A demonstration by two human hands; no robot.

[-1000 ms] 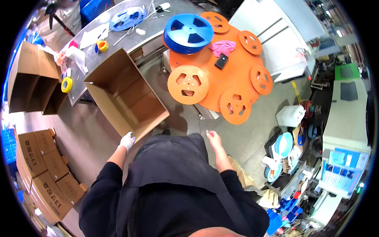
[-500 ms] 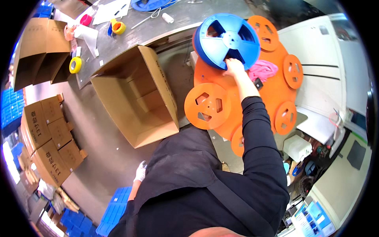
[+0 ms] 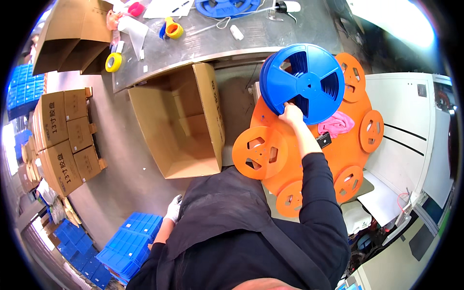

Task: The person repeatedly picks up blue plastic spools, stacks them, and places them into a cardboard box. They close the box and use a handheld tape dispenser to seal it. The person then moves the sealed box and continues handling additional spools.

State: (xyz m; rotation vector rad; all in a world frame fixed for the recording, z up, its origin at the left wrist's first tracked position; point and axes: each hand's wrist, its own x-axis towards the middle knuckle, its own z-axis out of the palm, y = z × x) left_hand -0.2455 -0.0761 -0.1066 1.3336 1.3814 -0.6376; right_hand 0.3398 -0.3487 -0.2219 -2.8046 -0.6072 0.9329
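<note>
My right hand (image 3: 291,115) reaches forward, its fingers hooked into a cutout at the near edge of a blue plastic reel (image 3: 315,62). This reel is the top one of a stack of blue reels, whose edges show at the left side and through the cutouts. Underneath lies an orange turntable-like plate (image 3: 309,166) with smaller orange discs (image 3: 260,153) round its rim. A pink cloth (image 3: 337,124) and a small black object (image 3: 324,140) lie close to my right wrist. My left hand (image 3: 173,209), in a white glove, hangs beside my thigh with fingers loosely stretched and nothing visible in it.
An open cardboard box (image 3: 188,166) stands left of the orange plate, against a grey workbench (image 3: 261,36). On the bench are yellow tape rolls (image 3: 174,30) and a blue reel part (image 3: 227,7). Stacked cartons (image 3: 60,166) and blue crates (image 3: 130,241) stand at left; a white cabinet (image 3: 401,111) is right.
The view has shifted, so the scene sits lower and further right. My right hand stays at the blue reel, which looks turned slightly clockwise. My left hand still hangs beside my thigh.
</note>
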